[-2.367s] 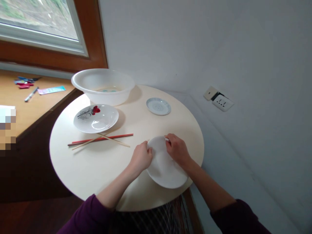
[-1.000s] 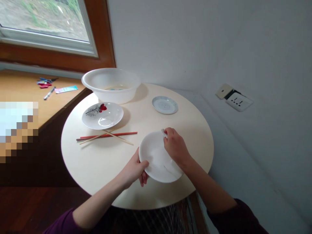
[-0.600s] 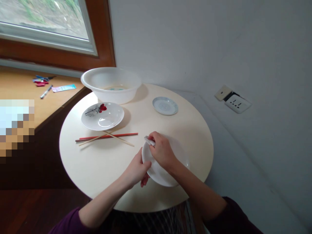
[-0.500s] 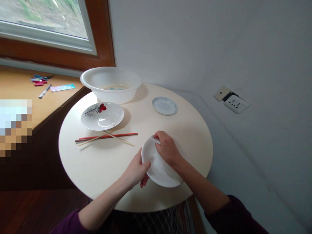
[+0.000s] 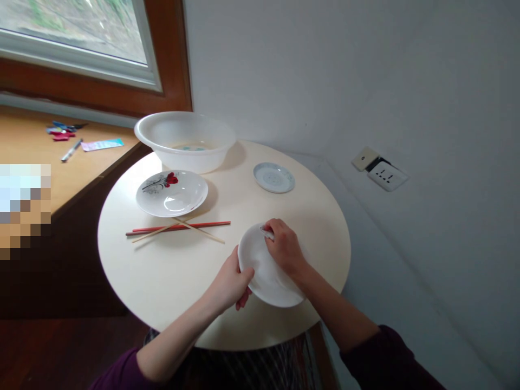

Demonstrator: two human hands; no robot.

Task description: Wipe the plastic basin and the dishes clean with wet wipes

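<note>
My left hand [image 5: 235, 279] grips a white plate [image 5: 260, 281] by its left rim, thumb on top and fingers curled underneath. The plate is held tilted over the near part of the round table. My right hand [image 5: 284, 246] is closed on a crumpled white wipe [image 5: 266, 233], pressed against the plate's inside near the far rim. Only a small bit of the wipe shows; whether it is paper or cloth I cannot tell. The right forearm hides part of the plate's right side.
On the round table [image 5: 162, 287] stand a white plastic basin [image 5: 182, 157] with some liquid, a flower-patterned dish [image 5: 187, 192] and a small pale saucer [image 5: 274, 179]. Several chopsticks [image 5: 203, 225] lie crossed near the dish. A wooden desk [image 5: 89, 168] adjoins at left; a wall rises behind and right.
My right hand has shifted slightly right with the wipe along the plate's inside. The left hand keeps its grip on the rim, and the plate has moved a little up and right.
</note>
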